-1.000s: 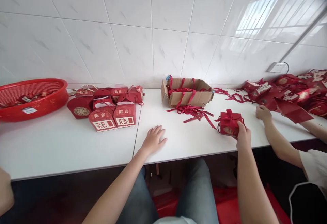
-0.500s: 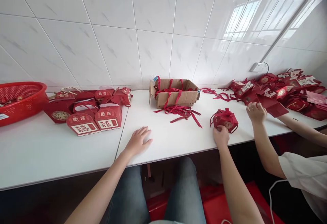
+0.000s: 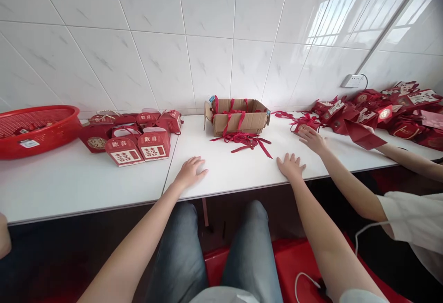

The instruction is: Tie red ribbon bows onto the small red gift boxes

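Both hands are down on the white table, in front of the cardboard box. The left hand lies palm-down, in front of the box and a little to its left, fingers loosely spread, holding nothing. The right hand sits flat too, in front of the box and to its right, fingers fanned out and empty. The red ribbons spill over the box's front wall and trail onto the table just before it, nearer the right hand than the left, touching neither.

Right of the box, a co-worker's hand reaches to a small ribbon-tied gift box. Whether it grips is hard to tell. Further right of the box there's a heap of flat red cartons. Left of the box stand folded red boxes, and beyond them a red basket.
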Tool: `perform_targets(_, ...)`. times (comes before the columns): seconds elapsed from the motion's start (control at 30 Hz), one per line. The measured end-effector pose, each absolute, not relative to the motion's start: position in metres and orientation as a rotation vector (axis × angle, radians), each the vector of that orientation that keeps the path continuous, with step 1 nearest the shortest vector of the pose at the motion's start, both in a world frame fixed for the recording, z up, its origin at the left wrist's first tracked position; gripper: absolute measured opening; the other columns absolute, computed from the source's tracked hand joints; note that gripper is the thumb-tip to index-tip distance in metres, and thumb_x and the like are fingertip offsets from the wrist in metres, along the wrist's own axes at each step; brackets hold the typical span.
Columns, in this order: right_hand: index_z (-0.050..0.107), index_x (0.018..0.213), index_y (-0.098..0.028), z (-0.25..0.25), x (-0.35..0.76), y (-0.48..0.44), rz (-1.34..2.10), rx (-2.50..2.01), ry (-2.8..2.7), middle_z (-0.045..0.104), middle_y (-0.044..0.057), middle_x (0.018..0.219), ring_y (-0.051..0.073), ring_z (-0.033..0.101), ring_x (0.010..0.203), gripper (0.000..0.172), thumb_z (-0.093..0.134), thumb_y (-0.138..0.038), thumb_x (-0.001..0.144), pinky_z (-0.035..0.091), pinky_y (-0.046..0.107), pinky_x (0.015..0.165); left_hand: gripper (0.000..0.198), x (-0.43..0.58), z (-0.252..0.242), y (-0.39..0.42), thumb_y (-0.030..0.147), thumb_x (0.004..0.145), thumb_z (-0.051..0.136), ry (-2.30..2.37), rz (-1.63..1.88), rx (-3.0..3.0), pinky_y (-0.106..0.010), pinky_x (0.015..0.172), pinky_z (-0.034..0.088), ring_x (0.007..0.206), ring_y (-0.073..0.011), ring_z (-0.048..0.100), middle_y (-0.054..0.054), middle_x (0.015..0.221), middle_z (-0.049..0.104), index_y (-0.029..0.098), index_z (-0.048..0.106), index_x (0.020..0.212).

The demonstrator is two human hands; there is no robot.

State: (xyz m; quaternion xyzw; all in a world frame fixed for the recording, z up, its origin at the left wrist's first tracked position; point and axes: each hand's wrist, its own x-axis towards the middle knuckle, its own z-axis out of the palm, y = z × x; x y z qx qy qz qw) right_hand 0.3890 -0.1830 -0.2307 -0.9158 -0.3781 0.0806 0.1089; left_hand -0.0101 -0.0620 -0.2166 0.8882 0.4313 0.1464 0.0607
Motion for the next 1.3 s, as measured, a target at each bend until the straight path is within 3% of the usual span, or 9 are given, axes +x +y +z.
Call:
perform_targets(0.17, 0.020, 0.148, -0.023, -0.230, 0.374, -0.191, 0.262, -2.612, -1.483, 0.011, 0.006, 0.156, 0.032, 0.007, 0.142, 0.070, 0.017, -0.060, 0.089, 0.008, 0.057, 0.110, 0.047, -0.005, -0.217, -0.061, 0.047, 0.084, 0.045, 1.476, 0.490, 2.647, -0.044, 0.107, 0.029, 0.126, -0.0298, 0.039, -0.014, 0.130, 0.050, 0.016, 0.054, 0.119)
perform_targets(0.57, 0.013, 0.149, -0.018, -0.233, 0.276, -0.171, 0.256, -2.466, -1.800, 0.007, 0.006, 0.156, 0.039, 0.003, 0.141, 0.079, 0.015, -0.065, 0.086, 0.007, 0.061, 0.108, 0.041, -0.001, -0.217, -0.067, 0.048, 0.083, 0.048, 1.491, 0.507, 2.663, -0.041, 0.101, 0.034, 0.119, -0.0291, 0.044, -0.014, 0.121, 0.055, 0.016, 0.059, 0.106)
perform_targets(0.77, 0.011, 0.149, -0.017, -0.234, 0.213, -0.150, 0.274, -2.380, -1.898, 0.002, 0.006, 0.157, 0.040, -0.001, 0.140, 0.079, 0.013, -0.065, 0.086, 0.004, 0.061, 0.108, 0.038, -0.012, -0.205, -0.071, 0.031, 0.082, 0.050, 1.743, 0.888, 2.568, -0.048, 0.109, 0.019, 0.135, -0.0344, 0.020, -0.017, 0.144, 0.028, 0.015, 0.051, 0.117)
perform_targets(0.9, 0.010, 0.149, -0.017, -0.234, 0.199, -0.148, 0.261, -2.363, -1.926, 0.003, 0.007, 0.157, 0.039, -0.002, 0.140, 0.080, 0.011, -0.066, 0.085, 0.004, 0.061, 0.108, 0.054, -0.039, -0.172, -0.049, 0.032, 0.076, 0.057, 2.119, 1.295, 2.038, -0.055, 0.106, 0.021, 0.133, -0.0380, 0.021, -0.019, 0.144, 0.023, 0.014, 0.039, 0.124)
perform_targets(1.0, 0.010, 0.149, -0.017, -0.233, 0.200, -0.149, 0.256, -2.367, -1.922, 0.003, 0.007, 0.157, 0.039, -0.002, 0.140, 0.081, 0.010, -0.066, 0.085, 0.004, 0.061, 0.108, 0.080, -0.061, -0.142, -0.022, 0.047, 0.071, 0.062, 2.329, 1.218, 1.530, -0.061, 0.102, 0.022, 0.132, -0.0425, 0.021, -0.027, 0.140, 0.021, 0.010, 0.023, 0.130)
perform_targets(1.13, 0.012, 0.149, -0.017, -0.232, 0.201, -0.150, 0.263, -2.365, -1.910, 0.004, 0.007, 0.156, 0.039, -0.001, 0.140, 0.080, 0.012, -0.066, 0.086, 0.004, 0.061, 0.108, 0.098, -0.079, -0.124, -0.002, 0.056, 0.053, 0.074, 2.348, 1.110, 1.480, -0.065, 0.096, 0.026, 0.128, -0.0486, 0.023, -0.030, 0.134, 0.026, 0.009, 0.028, 0.125)
perform_targets(1.3, 0.013, 0.149, -0.018, -0.229, 0.201, -0.151, 0.275, -2.362, -1.890, 0.005, 0.007, 0.156, 0.038, -0.001, 0.140, 0.079, 0.014, -0.066, 0.086, 0.004, 0.059, 0.108, 0.100, -0.079, -0.130, 0.000, 0.052, 0.050, 0.077, 2.364, 1.044, 1.558, -0.064, 0.101, 0.022, 0.132, -0.0474, 0.017, -0.030, 0.140, 0.019, 0.009, 0.029, 0.126)
